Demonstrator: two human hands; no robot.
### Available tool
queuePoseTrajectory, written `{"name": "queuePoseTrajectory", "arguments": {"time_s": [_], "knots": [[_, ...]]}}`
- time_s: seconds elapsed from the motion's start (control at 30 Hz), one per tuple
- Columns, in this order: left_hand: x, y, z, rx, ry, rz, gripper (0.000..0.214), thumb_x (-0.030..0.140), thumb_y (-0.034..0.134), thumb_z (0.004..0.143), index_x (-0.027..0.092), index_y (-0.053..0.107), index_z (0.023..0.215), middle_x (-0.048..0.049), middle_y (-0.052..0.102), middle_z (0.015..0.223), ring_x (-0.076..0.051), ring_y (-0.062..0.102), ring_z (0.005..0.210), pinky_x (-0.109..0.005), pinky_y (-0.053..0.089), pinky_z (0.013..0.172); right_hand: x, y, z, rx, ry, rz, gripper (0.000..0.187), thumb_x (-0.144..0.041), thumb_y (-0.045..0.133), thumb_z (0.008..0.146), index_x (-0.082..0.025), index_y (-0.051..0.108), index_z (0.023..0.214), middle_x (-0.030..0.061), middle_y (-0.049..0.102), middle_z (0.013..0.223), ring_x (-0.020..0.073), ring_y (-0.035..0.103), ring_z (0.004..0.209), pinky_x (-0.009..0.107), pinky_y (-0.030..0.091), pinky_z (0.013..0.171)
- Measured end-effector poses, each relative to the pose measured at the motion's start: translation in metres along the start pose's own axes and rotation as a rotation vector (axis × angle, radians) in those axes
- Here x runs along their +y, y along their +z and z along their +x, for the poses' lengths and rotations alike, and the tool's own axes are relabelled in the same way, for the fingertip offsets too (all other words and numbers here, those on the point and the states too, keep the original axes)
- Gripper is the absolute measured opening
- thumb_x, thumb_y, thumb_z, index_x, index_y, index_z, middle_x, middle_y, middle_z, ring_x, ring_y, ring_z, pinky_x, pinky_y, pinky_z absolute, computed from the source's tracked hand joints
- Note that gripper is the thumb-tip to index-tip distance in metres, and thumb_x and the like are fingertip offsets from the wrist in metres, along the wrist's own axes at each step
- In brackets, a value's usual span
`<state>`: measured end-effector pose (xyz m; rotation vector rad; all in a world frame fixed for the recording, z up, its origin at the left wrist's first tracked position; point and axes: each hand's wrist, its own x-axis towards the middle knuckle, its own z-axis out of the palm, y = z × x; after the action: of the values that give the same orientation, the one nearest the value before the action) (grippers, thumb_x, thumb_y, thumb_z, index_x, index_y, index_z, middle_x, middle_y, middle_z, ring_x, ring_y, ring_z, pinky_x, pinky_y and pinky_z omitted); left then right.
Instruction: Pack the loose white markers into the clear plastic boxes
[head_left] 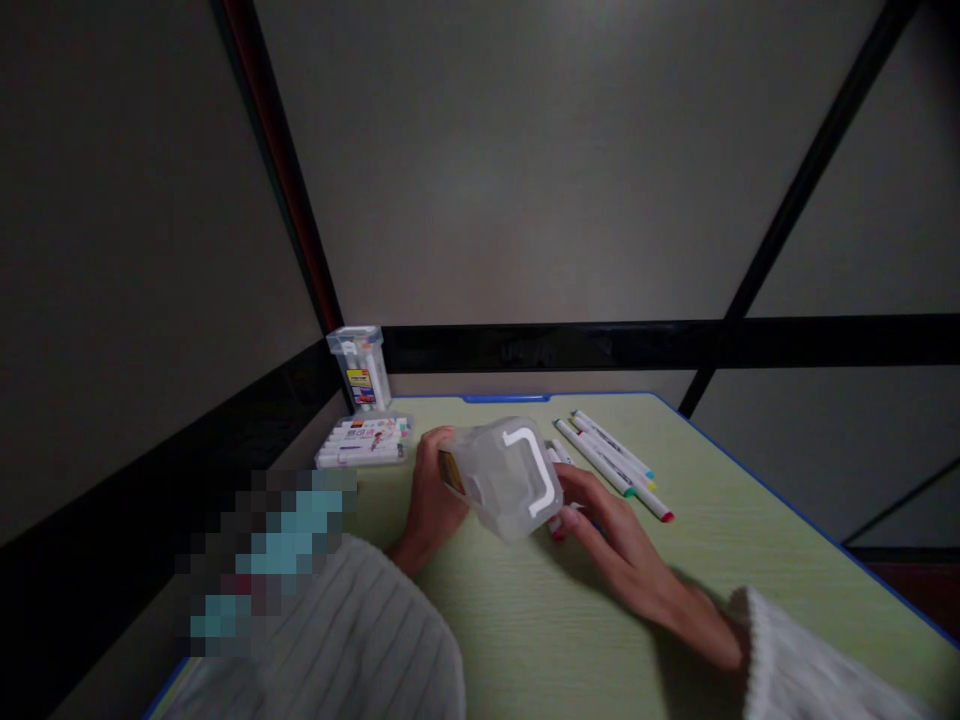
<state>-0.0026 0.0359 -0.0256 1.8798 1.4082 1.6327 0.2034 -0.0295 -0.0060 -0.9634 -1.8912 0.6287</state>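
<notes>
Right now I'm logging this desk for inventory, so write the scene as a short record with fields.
Left hand: holds container
Right hand: by container's right end; contact unclear
Container: translucent, tilted
Loose pens: several, on table right of container; some partly hidden
Flat case: pens inside, lying left of container
Upright case: lidded, standing behind flat case

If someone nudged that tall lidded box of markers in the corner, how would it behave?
The tall marker box would probably tip if pushed near its top, being taller than wide. Its straight plastic sides look fairly stiff, and the markers visible inside likely give it some weight.
</notes>
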Motion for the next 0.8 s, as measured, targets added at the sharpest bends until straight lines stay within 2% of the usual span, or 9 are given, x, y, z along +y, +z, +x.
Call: {"name": "queuePoseTrajectory", "arguments": {"time_s": [0.1,0.23,0.37,0.53,0.67,0.8], "knots": [[-0.0024,-0.0017,-0.0006,-0.010,0.113,0.024,0.053,0.018,0.065,0.059,0.018,0.042,0.107,-0.0081,0.050,0.111,-0.024,0.048,0.106,-0.041,0.038,0.094,-0.0032,0.0001,0.0002,0.004,0.036,0.143,0.035,-0.037,0.035,0.090,-0.022,0.041,0.121,0.0083,0.057,0.104,0.0156,0.058,0.073,0.031,0.051,0.064],[-0.0042,-0.0019,0.0001,-0.025,0.241,0.068,0.051,0.013,0.063,0.059,0.018,0.042,0.106,-0.0086,0.048,0.111,-0.024,0.046,0.108,-0.042,0.036,0.096,-0.0054,0.0010,0.0023,0.013,0.103,0.288,0.038,-0.041,0.037,0.089,-0.022,0.041,0.121,0.0084,0.056,0.102,0.0152,0.057,0.070,0.029,0.052,0.060],[-0.0013,-0.0033,0.0004,-0.044,0.320,0.100,0.049,0.008,0.057,0.060,0.019,0.044,0.106,-0.0082,0.047,0.112,-0.024,0.045,0.109,-0.043,0.036,0.097,-0.0063,0.0020,0.0049,0.003,0.138,0.356,0.039,-0.040,0.043,0.087,-0.024,0.040,0.122,0.0094,0.054,0.113,0.0173,0.058,0.081,0.031,0.052,0.068],[0.0024,-0.0080,0.0001,-0.102,0.338,0.147,0.052,0.004,0.053,0.060,0.020,0.044,0.109,-0.0081,0.045,0.115,-0.024,0.042,0.113,-0.043,0.033,0.099,-0.0035,0.0038,0.0068,-0.016,0.131,0.421,0.038,-0.036,0.050,0.083,-0.023,0.041,0.118,0.0099,0.052,0.118,0.0207,0.055,0.098,0.037,0.048,0.081],[0.0024,-0.0098,0.0005,-0.122,0.304,0.179,0.053,0.003,0.051,0.062,0.022,0.045,0.111,-0.0071,0.044,0.118,-0.024,0.039,0.117,-0.042,0.032,0.101,0.0002,0.0050,0.0061,-0.043,0.164,0.448,0.041,-0.034,0.052,0.080,-0.023,0.040,0.118,0.0094,0.054,0.112,0.0201,0.057,0.093,0.038,0.048,0.080],[0.0018,-0.0102,0.0007,-0.130,0.305,0.208,0.049,0.005,0.050,0.067,0.023,0.047,0.113,-0.0072,0.044,0.120,-0.024,0.037,0.120,-0.044,0.028,0.103,0.0025,0.0052,0.0045,-0.082,0.204,0.440,0.054,-0.030,0.054,0.076,-0.023,0.031,0.124,0.0079,0.054,0.104,0.0194,0.056,0.090,0.037,0.048,0.076]]}}
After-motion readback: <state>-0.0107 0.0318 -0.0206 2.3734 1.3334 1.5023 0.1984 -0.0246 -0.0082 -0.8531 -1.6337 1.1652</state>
